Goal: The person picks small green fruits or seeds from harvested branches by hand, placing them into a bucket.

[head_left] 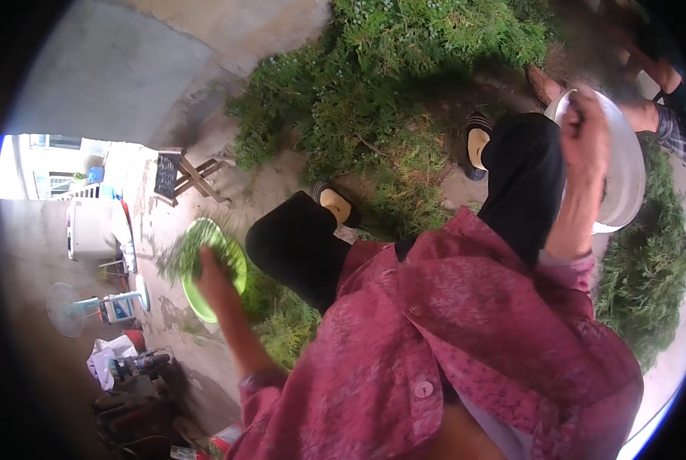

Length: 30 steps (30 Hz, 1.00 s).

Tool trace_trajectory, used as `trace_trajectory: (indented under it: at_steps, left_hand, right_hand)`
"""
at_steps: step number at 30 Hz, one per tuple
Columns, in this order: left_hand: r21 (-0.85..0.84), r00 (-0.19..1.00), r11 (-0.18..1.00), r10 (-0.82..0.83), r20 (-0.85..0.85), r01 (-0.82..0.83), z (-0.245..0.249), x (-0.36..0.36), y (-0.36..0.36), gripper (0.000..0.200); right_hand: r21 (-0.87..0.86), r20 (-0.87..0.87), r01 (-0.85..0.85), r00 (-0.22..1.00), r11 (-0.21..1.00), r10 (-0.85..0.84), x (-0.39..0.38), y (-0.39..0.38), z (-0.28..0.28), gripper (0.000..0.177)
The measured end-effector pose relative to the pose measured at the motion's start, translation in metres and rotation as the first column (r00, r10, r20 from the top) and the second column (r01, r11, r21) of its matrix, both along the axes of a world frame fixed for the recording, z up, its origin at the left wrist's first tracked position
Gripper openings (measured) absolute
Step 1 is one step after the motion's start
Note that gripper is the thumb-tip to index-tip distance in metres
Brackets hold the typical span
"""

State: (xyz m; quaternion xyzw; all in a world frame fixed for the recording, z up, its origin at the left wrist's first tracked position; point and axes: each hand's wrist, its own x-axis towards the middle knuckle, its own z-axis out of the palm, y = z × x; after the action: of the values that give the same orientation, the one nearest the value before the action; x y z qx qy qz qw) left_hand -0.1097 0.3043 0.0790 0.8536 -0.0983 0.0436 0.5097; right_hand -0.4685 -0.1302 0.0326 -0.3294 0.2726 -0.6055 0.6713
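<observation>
On the left side of the view, my left hand is closed around a leafy green sprig, its feathery leaves blurred. The sprig and hand are over a bright green plastic basin on the ground. At the right, my right hand is above the white bucket, near its rim. Its fingers are curled together, and whatever is between them is too small to make out.
A large heap of cut evergreen branches lies ahead, with more branches at the right. Another person's leg is beyond the bucket. A folding stool, a fan and a white cabinet stand at the left.
</observation>
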Motion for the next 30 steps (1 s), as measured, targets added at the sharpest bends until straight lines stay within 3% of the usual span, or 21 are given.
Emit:
trace_trajectory:
  at_steps: [1, 2, 3, 4, 5, 6, 7, 8, 9, 10, 11, 12, 13, 14, 15, 16, 17, 18, 20, 26, 30]
  left_hand:
    - [0.033, 0.998, 0.998, 0.059, -0.014, -0.058, -0.003, 0.002, 0.027, 0.025]
    - [0.002, 0.984, 0.988, 0.155, -0.089, -0.155, -0.009, -0.002, 0.051, 0.021]
    - [0.073, 0.967, 0.982, 0.184, -0.174, -0.173, -0.026, 0.001, 0.089, 0.019]
    - [0.077, 0.928, 0.971, 0.239, -0.284, -0.227, -0.052, -0.003, 0.125, 0.019]
    - [0.084, 0.874, 0.957, 0.289, -0.390, -0.278, -0.080, -0.010, 0.161, 0.020]
    - [0.195, 0.714, 0.909, 0.411, -0.567, -0.369, -0.103, -0.021, 0.194, 0.031]
    - [0.494, 0.591, 0.801, 0.589, -0.551, -0.337, -0.111, -0.041, 0.201, 0.042]
    - [0.195, 0.645, 0.948, 0.315, -0.696, -0.253, -0.110, -0.074, 0.215, 0.047]
    - [0.446, 0.559, 0.882, 0.451, -0.696, -0.156, -0.130, -0.080, 0.233, 0.050]
    - [0.449, 0.550, 0.880, 0.455, -0.701, -0.155, -0.124, -0.087, 0.225, 0.050]
    - [0.679, 0.607, 0.724, 0.489, -0.627, 0.119, -0.117, -0.092, 0.215, 0.053]
    - [0.819, 0.676, 0.452, 0.481, -0.558, 0.355, -0.110, -0.092, 0.200, 0.056]
    - [0.880, 0.630, 0.299, 0.616, -0.473, 0.368, -0.108, -0.080, 0.178, 0.059]
    - [0.783, 0.708, 0.598, 0.479, -0.519, 0.169, -0.144, -0.067, 0.229, 0.059]
    - [0.835, 0.826, 0.493, 0.345, -0.445, 0.244, -0.191, -0.026, 0.281, 0.056]
    - [0.887, 0.887, 0.383, 0.272, -0.374, 0.256, -0.165, -0.009, 0.235, 0.054]
    - [0.937, 0.968, 0.257, 0.020, -0.250, 0.237, -0.149, 0.011, 0.207, 0.053]
    - [0.925, 0.984, 0.354, 0.063, -0.169, 0.136, -0.116, 0.020, 0.156, 0.054]
    - [0.814, 0.961, 0.580, -0.204, 0.187, -0.036, -0.085, 0.043, 0.098, 0.051]
    - [0.636, 0.879, 0.740, -0.433, 0.200, 0.220, 0.000, 0.064, -0.095, 0.043]
    - [0.610, 0.869, 0.725, -0.481, 0.115, 0.320, 0.002, 0.075, -0.171, 0.044]
  right_hand:
    - [-0.044, -0.154, 0.243, 0.957, 0.969, -0.246, -0.021, -0.006, -0.004, 0.013]
    - [-0.073, -0.270, 0.360, 0.891, 0.930, -0.366, -0.043, -0.014, -0.012, 0.016]
    - [-0.261, -0.534, 0.377, 0.711, 0.889, -0.458, -0.074, -0.033, -0.038, 0.021]
    - [-0.391, -0.847, 0.318, 0.244, 0.864, -0.473, -0.092, -0.037, -0.046, 0.029]
    - [-0.446, -0.870, 0.092, -0.278, 0.891, -0.407, -0.110, -0.041, -0.062, 0.036]
    - [-0.398, -0.846, -0.014, -0.381, 0.917, -0.373, -0.127, -0.046, -0.086, 0.037]
    - [-0.337, -0.805, -0.113, -0.480, 0.935, -0.349, -0.136, -0.050, -0.101, 0.037]
    - [-0.340, -0.800, -0.124, -0.483, 0.932, -0.356, -0.133, -0.049, -0.097, 0.037]
    - [-0.362, -0.822, -0.113, -0.429, 0.925, -0.374, -0.126, -0.045, -0.092, 0.035]
    - [-0.379, -0.842, -0.097, -0.375, 0.920, -0.387, -0.119, -0.039, -0.088, 0.034]
    - [-0.377, -0.840, -0.102, -0.382, 0.921, -0.386, -0.111, -0.039, -0.080, 0.034]
    - [-0.308, -0.884, -0.110, -0.334, 0.945, -0.328, -0.100, -0.045, -0.067, 0.033]
    - [-0.240, -0.920, -0.125, -0.285, 0.963, -0.267, -0.087, -0.051, -0.054, 0.031]
    - [-0.244, -0.917, -0.135, -0.290, 0.960, -0.274, -0.074, -0.053, -0.045, 0.031]
    - [-0.311, -0.910, -0.134, -0.243, 0.941, -0.335, -0.059, -0.054, -0.036, 0.030]
    - [-0.376, -0.897, -0.131, -0.195, 0.917, -0.396, -0.045, -0.055, -0.026, 0.028]
    - [-0.383, -0.892, -0.141, -0.198, 0.913, -0.405, -0.031, -0.055, -0.015, 0.028]
    - [-0.389, -0.906, -0.192, -0.099, 0.901, -0.412, -0.017, -0.054, -0.005, 0.028]
    - [-0.402, -0.909, -0.256, -0.008, 0.879, -0.417, 0.015, -0.047, 0.009, 0.027]
    - [-0.278, -0.939, -0.646, 0.028, 0.711, -0.342, 0.129, -0.003, 0.015, 0.023]
    - [-0.179, -0.930, -0.903, 0.025, 0.392, -0.367, 0.204, 0.017, -0.035, 0.021]
